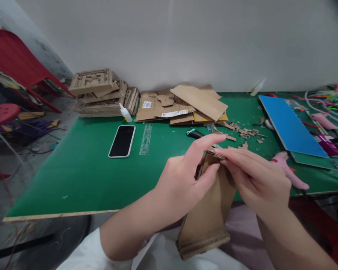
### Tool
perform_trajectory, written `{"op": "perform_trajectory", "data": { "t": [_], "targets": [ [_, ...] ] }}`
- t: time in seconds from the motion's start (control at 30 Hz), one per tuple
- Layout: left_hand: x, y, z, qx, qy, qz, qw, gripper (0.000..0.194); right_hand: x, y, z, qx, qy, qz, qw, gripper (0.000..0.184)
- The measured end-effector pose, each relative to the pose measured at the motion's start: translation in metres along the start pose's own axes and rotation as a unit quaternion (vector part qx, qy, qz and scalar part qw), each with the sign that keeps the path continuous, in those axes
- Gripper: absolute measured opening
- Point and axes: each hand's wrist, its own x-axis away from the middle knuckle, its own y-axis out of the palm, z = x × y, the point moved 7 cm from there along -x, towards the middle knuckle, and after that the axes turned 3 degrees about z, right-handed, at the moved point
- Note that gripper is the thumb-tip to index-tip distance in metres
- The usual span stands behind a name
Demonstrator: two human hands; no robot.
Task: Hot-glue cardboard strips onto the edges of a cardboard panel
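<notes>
Over the near edge of the table, a folded cardboard piece [204, 210] is held upright, with layered strips along its lower end. My left hand [186, 180] grips its upper edge from the left, thumb on the near face and index finger stretched above the top. On the right, my right hand [259, 176] pinches the top corner between thumb and fingers. The fingertips of both hands nearly meet at the corrugated top edge. Parts of the far side of the cardboard are hidden by my hands. A utility knife [195, 133] lies just beyond them.
On the green table [81, 180] lie a phone [122, 141], a clear ruler [145, 138], a glue bottle [125, 113] and cardboard scraps [248, 132]. Stacked cardboard [107, 93] stands at the back left. Rightward are a blue board [293, 125] and a pink glue gun [290, 170].
</notes>
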Motion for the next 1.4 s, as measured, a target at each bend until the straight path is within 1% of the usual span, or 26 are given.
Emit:
{"op": "perform_trajectory", "data": {
  "t": [0.13, 0.27, 0.4, 0.53, 0.67, 0.8, 0.97, 1.17, 1.27, 1.4],
  "targets": [
    [-0.002, -0.001, -0.002, -0.009, -0.018, -0.005, 1.0, 0.039, 0.0, -0.001, -0.001, -0.016, 0.003, -0.008, 1.0, 0.037],
    [-0.001, -0.001, -0.002, -0.04, 0.0, -0.011, 0.999, 0.038, -0.002, 0.001, -0.002, -0.022, 0.006, -0.012, 1.0, 0.035],
    [-0.002, 0.0, -0.002, -0.034, 0.008, -0.013, 0.999, 0.034, -0.004, 0.004, 0.001, -0.045, 0.02, -0.028, 0.998, 0.035],
    [-0.005, 0.0, -0.003, -0.022, -0.001, -0.006, 1.0, 0.036, -0.006, 0.003, 0.003, -0.019, 0.037, -0.024, 0.999, 0.031],
    [-0.006, 0.001, -0.009, -0.001, -0.03, -0.009, 1.0, 0.036, -0.007, 0.005, 0.003, -0.007, 0.048, -0.033, 0.998, 0.027],
    [-0.006, 0.001, -0.013, 0.023, -0.052, -0.003, 0.998, 0.034, -0.007, 0.007, 0.001, -0.003, 0.039, -0.041, 0.998, 0.025],
    [-0.007, 0.002, -0.012, 0.012, -0.052, -0.013, 0.999, 0.033, -0.006, 0.008, 0.0, 0.013, 0.027, -0.036, 0.999, 0.024],
    [-0.005, 0.001, -0.014, 0.034, -0.076, 0.013, 0.996, 0.037, -0.004, 0.009, -0.002, 0.045, 0.028, -0.034, 0.998, 0.022],
    [-0.004, 0.004, -0.017, 0.053, -0.095, -0.004, 0.994, 0.043, -0.004, 0.009, -0.003, 0.063, 0.018, -0.021, 0.998, 0.022],
    [-0.004, 0.006, -0.021, 0.054, -0.111, -0.024, 0.992, 0.052, -0.004, 0.011, -0.003, 0.061, 0.012, -0.02, 0.998, 0.022]
  ]
}}
